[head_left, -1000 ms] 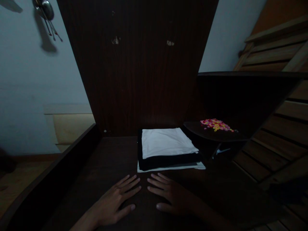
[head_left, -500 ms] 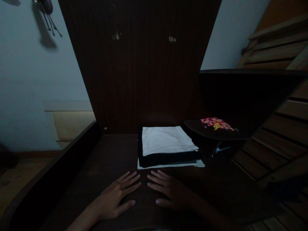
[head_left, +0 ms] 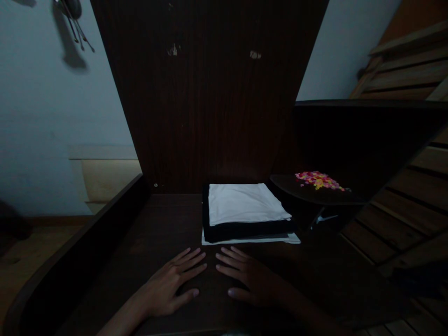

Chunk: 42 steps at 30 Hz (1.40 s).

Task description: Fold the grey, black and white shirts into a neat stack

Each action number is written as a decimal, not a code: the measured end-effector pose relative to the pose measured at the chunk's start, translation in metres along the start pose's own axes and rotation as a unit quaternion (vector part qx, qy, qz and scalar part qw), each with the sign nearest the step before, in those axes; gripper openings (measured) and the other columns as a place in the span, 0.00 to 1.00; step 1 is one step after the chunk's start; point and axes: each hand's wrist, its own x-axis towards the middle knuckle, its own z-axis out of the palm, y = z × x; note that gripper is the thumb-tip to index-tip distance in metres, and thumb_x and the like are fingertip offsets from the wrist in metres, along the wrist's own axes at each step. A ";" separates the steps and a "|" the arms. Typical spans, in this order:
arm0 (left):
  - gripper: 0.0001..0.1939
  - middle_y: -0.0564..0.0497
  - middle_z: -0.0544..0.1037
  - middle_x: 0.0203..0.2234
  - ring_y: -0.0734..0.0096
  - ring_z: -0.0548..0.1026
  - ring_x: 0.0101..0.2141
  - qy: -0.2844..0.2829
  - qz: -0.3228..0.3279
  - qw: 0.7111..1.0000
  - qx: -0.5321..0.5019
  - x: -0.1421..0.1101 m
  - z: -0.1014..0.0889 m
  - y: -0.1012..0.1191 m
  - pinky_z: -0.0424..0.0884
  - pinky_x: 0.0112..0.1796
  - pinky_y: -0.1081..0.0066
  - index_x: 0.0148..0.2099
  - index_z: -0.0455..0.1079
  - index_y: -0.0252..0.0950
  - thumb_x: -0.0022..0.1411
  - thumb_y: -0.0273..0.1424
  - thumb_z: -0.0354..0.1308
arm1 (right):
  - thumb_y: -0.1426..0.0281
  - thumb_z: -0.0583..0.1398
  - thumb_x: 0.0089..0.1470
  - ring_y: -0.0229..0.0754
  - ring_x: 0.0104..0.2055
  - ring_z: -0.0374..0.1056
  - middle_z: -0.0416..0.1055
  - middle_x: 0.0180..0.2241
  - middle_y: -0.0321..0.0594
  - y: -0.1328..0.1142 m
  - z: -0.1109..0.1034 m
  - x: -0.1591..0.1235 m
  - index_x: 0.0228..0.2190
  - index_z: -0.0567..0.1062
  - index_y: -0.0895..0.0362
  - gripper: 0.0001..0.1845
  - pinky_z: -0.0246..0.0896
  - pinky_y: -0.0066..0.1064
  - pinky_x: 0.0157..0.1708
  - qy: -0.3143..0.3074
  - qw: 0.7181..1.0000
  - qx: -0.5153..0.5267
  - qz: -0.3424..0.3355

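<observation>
My left hand [head_left: 172, 283] lies flat on the dark wooden surface [head_left: 150, 238], palm down with its fingers spread. Opposite it, my right hand [head_left: 248, 279] rests the same way, fingers apart and pointing inward; a small gap separates the two. Just beyond the fingertips sits a stack of folded cloth, touched by neither hand. On top is a white folded cloth [head_left: 247, 204], under it black folded cloth [head_left: 245, 230], and at the bottom the edge of another white cloth [head_left: 293, 238] sticks out.
A tall dark wooden panel [head_left: 210, 107] rises behind the stack. On the right, a curved shelf [head_left: 287, 185] carries a pile of small pink, red and yellow pieces [head_left: 320, 180]. A raised dark side board [head_left: 94, 233] bounds the left. Wooden slats [head_left: 409, 186] stand at far right.
The camera view has shifted slightly, so everything appears a little further right. Both hands stay flat in place, and the cloth stack has not moved.
</observation>
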 end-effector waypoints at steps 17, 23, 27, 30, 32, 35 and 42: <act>0.31 0.51 0.54 0.67 0.56 0.53 0.65 0.011 0.000 1.000 -0.016 0.000 0.002 -0.001 0.53 0.62 0.47 0.69 0.47 0.50 0.67 0.40 0.51 | 0.57 0.52 0.63 0.52 0.70 0.36 0.45 0.68 0.46 0.000 0.001 0.001 0.65 0.52 0.52 0.33 0.33 0.54 0.66 -0.008 1.000 0.002 0.001; 0.31 0.52 0.53 0.67 0.57 0.53 0.65 0.020 -0.003 1.000 -0.019 -0.001 0.002 -0.001 0.54 0.62 0.48 0.69 0.48 0.51 0.67 0.40 0.51 | 0.57 0.53 0.63 0.53 0.70 0.36 0.45 0.68 0.46 0.002 0.002 0.001 0.65 0.52 0.51 0.34 0.34 0.54 0.66 -0.005 1.000 0.005 -0.006; 0.31 0.51 0.53 0.67 0.57 0.53 0.65 0.008 -0.006 1.000 -0.010 -0.001 0.001 0.000 0.54 0.62 0.47 0.69 0.47 0.50 0.68 0.40 0.50 | 0.58 0.54 0.62 0.52 0.70 0.37 0.46 0.67 0.45 0.003 0.003 0.001 0.65 0.52 0.51 0.34 0.34 0.53 0.66 0.004 1.000 0.003 -0.008; 0.31 0.51 0.54 0.67 0.57 0.53 0.65 0.007 -0.001 1.000 -0.006 0.000 0.000 0.001 0.53 0.62 0.47 0.69 0.47 0.50 0.68 0.40 0.50 | 0.57 0.53 0.63 0.52 0.70 0.37 0.46 0.68 0.45 0.002 0.002 0.001 0.65 0.52 0.51 0.34 0.34 0.54 0.66 0.002 1.000 0.002 -0.005; 0.31 0.51 0.54 0.66 0.57 0.53 0.65 0.012 0.001 1.000 -0.007 0.000 -0.001 0.001 0.54 0.62 0.48 0.69 0.47 0.50 0.68 0.40 0.51 | 0.57 0.53 0.63 0.52 0.70 0.37 0.45 0.68 0.45 0.001 0.002 0.001 0.65 0.52 0.51 0.34 0.34 0.54 0.66 0.000 1.000 0.004 -0.002; 0.31 0.51 0.56 0.66 0.57 0.54 0.65 0.026 0.003 1.000 -0.016 0.000 -0.001 0.002 0.55 0.62 0.48 0.69 0.48 0.50 0.67 0.39 0.52 | 0.56 0.53 0.62 0.52 0.70 0.38 0.46 0.67 0.46 0.000 0.001 0.001 0.65 0.53 0.51 0.34 0.34 0.53 0.66 0.002 1.000 0.007 0.002; 0.31 0.51 0.56 0.66 0.57 0.55 0.64 0.033 0.003 0.999 -0.016 0.000 -0.001 0.003 0.55 0.62 0.47 0.69 0.48 0.50 0.67 0.39 0.52 | 0.57 0.53 0.62 0.52 0.70 0.37 0.46 0.67 0.45 0.000 0.001 0.001 0.65 0.53 0.51 0.34 0.34 0.53 0.66 0.000 1.000 0.008 0.001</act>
